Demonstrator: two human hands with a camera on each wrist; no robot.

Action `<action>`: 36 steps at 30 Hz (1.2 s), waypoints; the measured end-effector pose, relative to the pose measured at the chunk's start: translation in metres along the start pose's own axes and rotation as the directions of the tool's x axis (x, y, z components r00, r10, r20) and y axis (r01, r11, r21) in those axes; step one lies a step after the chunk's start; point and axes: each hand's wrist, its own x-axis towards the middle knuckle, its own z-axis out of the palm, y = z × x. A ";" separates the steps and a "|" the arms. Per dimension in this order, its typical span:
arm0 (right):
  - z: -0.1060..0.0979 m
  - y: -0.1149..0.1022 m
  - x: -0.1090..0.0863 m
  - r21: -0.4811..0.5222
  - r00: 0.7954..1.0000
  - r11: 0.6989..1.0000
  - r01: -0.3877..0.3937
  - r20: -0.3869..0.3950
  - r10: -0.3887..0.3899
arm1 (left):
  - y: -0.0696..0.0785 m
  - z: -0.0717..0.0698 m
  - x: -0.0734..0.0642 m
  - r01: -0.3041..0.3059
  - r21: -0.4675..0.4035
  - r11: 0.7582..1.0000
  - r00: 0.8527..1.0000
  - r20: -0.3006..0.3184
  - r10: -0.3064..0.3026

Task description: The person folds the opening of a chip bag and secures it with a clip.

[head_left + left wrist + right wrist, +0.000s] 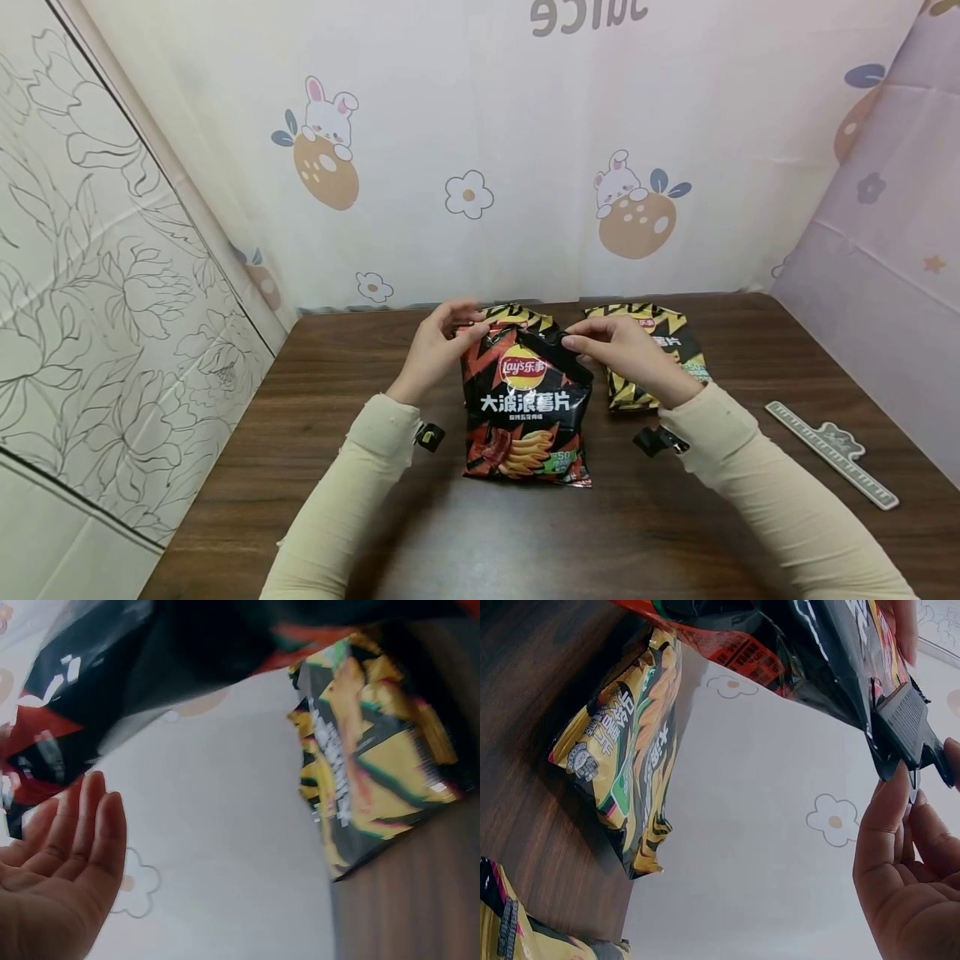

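A red-and-black Lay's chip bag (pixel 525 417) stands upright over the table, facing the head camera. At its top left corner my left hand (pixel 442 346) pinches the edge between thumb and fingers; the left wrist view shows several of these fingers extended beside the bag. My right hand (pixel 626 350) is at the top right corner. There, in the right wrist view, its thumb and fingers hold a black ridged clip (pixel 905 724) by the handles, with the clip on the bag's top edge.
One yellow-and-black chip bag (pixel 517 315) is partly hidden behind the red one. Another yellow-and-black chip bag (pixel 626 393) stands behind my right hand. On the brown table (pixel 337 400), a white ruler-like strip with a cartoon-shaped tab (pixel 832 454) lies at the right.
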 end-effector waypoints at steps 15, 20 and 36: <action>0.006 0.004 0.004 0.010 0.998 1.000 -0.028 -0.051 0.029 | -0.030 0.026 -0.031 0.125 -0.211 0.970 0.992 0.020 -0.123; 0.008 0.005 0.004 0.023 0.997 0.999 -0.022 -0.068 0.024 | -0.035 0.036 -0.043 0.140 -0.216 0.966 0.990 0.010 -0.141; 0.012 0.005 0.003 0.079 0.996 0.997 -0.027 -0.087 0.034 | -0.051 0.052 -0.070 0.206 -0.201 0.958 0.978 0.036 -0.203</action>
